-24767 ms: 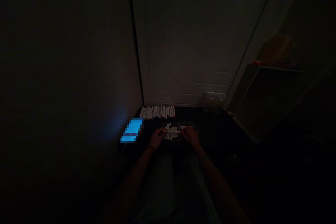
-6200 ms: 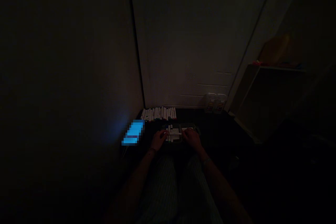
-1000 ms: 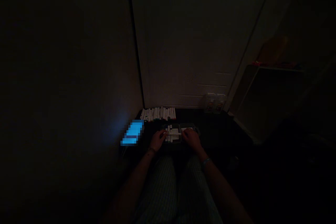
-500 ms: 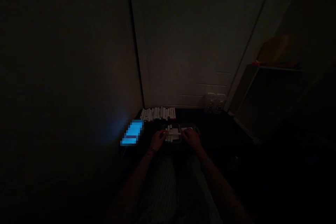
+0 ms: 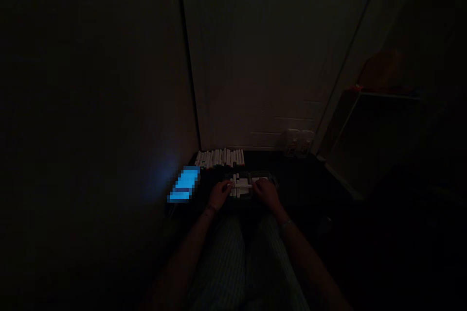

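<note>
Between my two hands a white marker (image 5: pixel 242 186) is held level, one end in each. My left hand (image 5: pixel 221 193) pinches its left end, and my right hand (image 5: pixel 266 191) has closed fingers at its right end. Below the marker lies a dark case (image 5: pixel 272 175) with two compartments. Several white markers (image 5: pixel 234 191) stand side by side in the left part of the case. Something white, perhaps paper or a card, shows in the right part, partly behind my right hand. The dim light hides finer detail.
Along the back edge of the dark table (image 5: pixel 302 180) lies a row of several white markers (image 5: pixel 221 157). Two clear packages (image 5: pixel 299 144) stand at the back right. A lit blue screen (image 5: pixel 184 184) is at the left. To the right stands a cabinet (image 5: pixel 339 131).
Both hands and the marker stay almost where they were. The picture has grown slightly darker.
</note>
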